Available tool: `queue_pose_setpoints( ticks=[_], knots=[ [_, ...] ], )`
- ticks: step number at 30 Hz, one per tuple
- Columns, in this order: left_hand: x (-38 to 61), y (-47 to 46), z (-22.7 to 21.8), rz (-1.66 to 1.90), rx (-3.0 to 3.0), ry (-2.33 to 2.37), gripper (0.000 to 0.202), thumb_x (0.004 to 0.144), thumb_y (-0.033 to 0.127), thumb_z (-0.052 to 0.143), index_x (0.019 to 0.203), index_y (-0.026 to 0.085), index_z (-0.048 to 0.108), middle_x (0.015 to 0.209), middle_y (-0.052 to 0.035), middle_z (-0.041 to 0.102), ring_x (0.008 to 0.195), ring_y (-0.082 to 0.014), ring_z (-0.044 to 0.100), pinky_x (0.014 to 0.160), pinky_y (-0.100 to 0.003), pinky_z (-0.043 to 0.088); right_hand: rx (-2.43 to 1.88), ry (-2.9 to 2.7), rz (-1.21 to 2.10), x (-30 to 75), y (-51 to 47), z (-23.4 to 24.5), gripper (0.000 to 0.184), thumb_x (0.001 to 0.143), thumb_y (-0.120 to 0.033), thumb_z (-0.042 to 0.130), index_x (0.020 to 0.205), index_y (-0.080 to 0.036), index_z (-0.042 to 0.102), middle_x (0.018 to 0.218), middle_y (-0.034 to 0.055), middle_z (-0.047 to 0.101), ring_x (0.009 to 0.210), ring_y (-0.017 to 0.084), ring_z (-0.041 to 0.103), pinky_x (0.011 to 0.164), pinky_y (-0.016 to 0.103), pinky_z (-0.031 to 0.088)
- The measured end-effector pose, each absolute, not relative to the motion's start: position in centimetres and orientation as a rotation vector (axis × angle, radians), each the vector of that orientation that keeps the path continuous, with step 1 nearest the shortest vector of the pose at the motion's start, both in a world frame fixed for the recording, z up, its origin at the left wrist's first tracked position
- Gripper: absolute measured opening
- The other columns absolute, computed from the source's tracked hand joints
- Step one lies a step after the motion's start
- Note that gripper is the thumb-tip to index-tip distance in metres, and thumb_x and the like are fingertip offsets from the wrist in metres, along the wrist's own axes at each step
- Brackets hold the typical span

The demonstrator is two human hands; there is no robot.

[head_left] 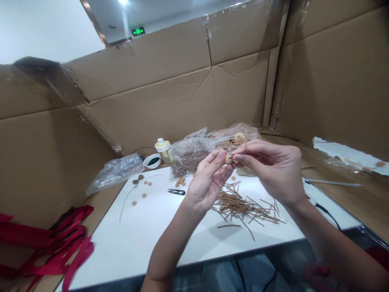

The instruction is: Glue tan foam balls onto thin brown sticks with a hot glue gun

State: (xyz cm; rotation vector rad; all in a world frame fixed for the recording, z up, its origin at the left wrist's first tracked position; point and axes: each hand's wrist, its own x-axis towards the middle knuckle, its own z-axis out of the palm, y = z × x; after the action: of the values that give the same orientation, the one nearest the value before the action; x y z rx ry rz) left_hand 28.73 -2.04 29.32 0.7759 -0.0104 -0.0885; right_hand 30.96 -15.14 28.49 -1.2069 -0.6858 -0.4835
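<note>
My left hand [208,180] and my right hand [267,172] meet above a white board [127,247], their fingertips pinching a small tan ball [228,159] between them. A second, fluffier tan ball [240,138] sits just above my right fingers, and a thin stem seems to link it to them. Below my hands lies a loose pile of thin brown sticks [240,207]. Several small tan balls [181,181] lie left of my left hand, next to black thread snips [176,192]. Several flat brown discs [141,190] and a thin dark wire [133,194] lie further left.
Clear plastic bags [190,156] holding brown sticks and tan pieces stand behind my hands. A white bowl of dark beads [152,161] and a yellow-lidded jar [164,150] stand nearby. Cardboard walls [152,101] surround the table, with red ribbon [54,243] at lower left.
</note>
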Motion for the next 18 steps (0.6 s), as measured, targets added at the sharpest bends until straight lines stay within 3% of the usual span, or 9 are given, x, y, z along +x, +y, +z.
queue_pose_setpoints(
  ticks=[12,18],
  knots=[
    [28.8,-2.22,29.19,-0.046,0.77,0.012,0.006,0.076,0.008,0.071,0.073,0.008,0.065,0.073,-0.0036,0.068,0.062,-0.007,0.065,0.062,-0.013,0.056,-1.288,-0.715,-0.5,30.83,-15.35,28.78,0.023,0.069,-0.005,0.078,0.077,-0.026,0.077,0.073,-0.0041,0.071,0.067,0.011,0.065,0.065,0.022,0.056],
    [28.87,-2.34,29.21,-0.064,0.784,0.027,0.002,0.08,0.007,0.066,0.078,0.007,0.065,0.075,-0.004,0.067,0.061,-0.006,0.064,0.06,-0.012,0.055,-1.326,-0.718,-0.505,30.97,-15.52,28.81,0.015,0.07,-0.009,0.078,0.074,-0.024,0.075,0.072,-0.0022,0.071,0.067,0.013,0.065,0.063,0.024,0.057]
  ],
)
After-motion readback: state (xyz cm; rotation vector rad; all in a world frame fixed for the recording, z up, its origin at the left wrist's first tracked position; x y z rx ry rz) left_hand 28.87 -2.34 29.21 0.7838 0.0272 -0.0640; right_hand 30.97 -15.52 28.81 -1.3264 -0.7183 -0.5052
